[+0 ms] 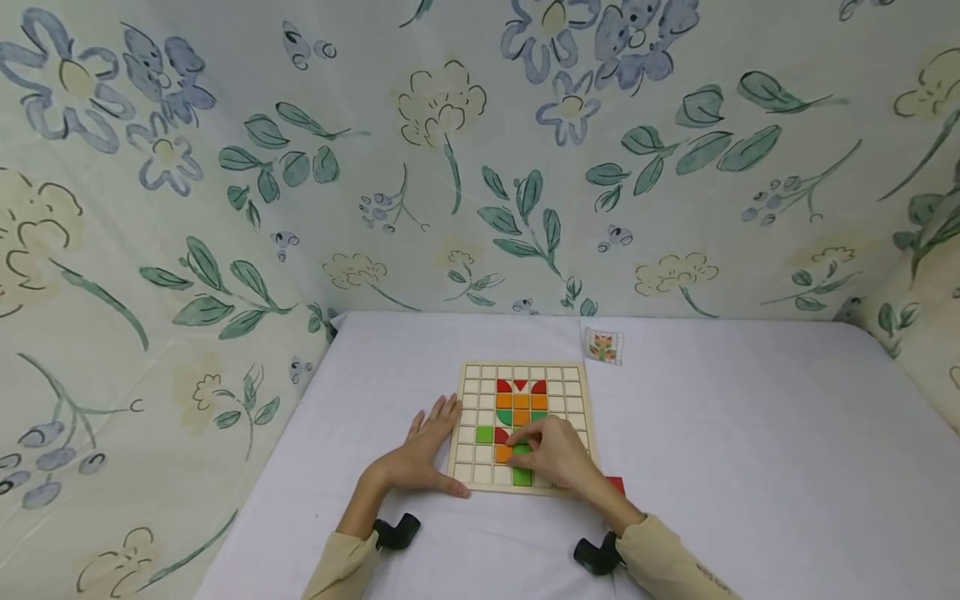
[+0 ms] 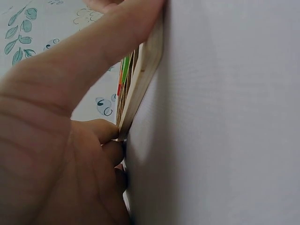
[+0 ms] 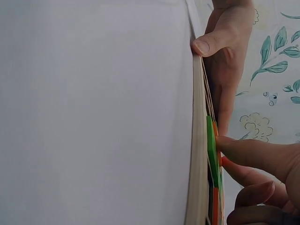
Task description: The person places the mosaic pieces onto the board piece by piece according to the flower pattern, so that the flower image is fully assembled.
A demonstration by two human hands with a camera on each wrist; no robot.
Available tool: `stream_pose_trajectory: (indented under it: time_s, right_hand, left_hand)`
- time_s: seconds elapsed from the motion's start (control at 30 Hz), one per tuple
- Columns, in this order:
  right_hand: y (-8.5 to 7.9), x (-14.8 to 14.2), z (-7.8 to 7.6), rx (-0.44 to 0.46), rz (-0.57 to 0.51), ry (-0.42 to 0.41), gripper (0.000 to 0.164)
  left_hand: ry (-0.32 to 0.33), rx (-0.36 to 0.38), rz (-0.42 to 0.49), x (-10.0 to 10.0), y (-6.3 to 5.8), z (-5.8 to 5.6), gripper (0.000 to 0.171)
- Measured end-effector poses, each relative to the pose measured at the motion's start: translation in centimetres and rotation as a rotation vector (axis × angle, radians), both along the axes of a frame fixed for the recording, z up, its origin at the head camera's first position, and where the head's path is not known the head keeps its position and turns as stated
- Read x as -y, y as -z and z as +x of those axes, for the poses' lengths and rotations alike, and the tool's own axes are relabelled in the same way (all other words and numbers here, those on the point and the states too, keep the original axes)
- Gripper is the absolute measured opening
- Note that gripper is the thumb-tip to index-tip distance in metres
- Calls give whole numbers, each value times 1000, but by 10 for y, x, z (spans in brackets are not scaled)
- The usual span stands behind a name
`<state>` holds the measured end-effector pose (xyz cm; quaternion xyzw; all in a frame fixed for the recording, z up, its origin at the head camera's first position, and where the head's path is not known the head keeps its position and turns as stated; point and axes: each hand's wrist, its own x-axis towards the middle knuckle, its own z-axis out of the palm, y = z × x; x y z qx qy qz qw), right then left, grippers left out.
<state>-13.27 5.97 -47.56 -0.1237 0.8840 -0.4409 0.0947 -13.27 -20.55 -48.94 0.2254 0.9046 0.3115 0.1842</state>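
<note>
A square wooden mosaic board (image 1: pixel 480 367) lies on the table, with red, orange and green tiles set in its grid. My left hand (image 1: pixel 420 450) rests at the board's left side, fingers fairly straight along the edge and thumb (image 2: pixel 108 47) on the front edge. Over the lower middle of the board, my right hand (image 1: pixel 558 454) has thumb and index finger drawn together at a small tile beside an orange tile (image 1: pixel 503 454) and a red quarter-round tile (image 1: pixel 500 435). The right wrist view shows red-orange (image 3: pixel 221 158) at those fingertips; the tile's exact shape is hidden.
A small picture card (image 1: pixel 603 345) with a coloured tile pattern lies beyond the board's right corner. Something red (image 1: pixel 616 484) shows at the front right corner, partly behind my right forearm. White cloth (image 1: pixel 735 417) covers the table, and a floral curtain (image 1: pixel 450 208) hangs behind.
</note>
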Motion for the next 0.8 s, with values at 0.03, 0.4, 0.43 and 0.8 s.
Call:
stream_pose_trajectory:
  time_s: [0.03, 0.4, 0.43, 0.8]
  right_hand:
    - [0, 1, 0, 2, 1, -2, 16]
    - [-1, 3, 1, 5, -14, -13, 14]
    - [-1, 3, 1, 6, -16, -17, 15]
    - [-16, -32, -1, 50, -67, -65, 17]
  left_hand:
    - [0, 1, 2, 0, 0, 0, 136]
    - [-4, 6, 14, 0, -1, 2, 135]
    - [-4, 6, 13, 0, -1, 2, 135]
    - [-5, 2, 30, -1, -4, 3, 136]
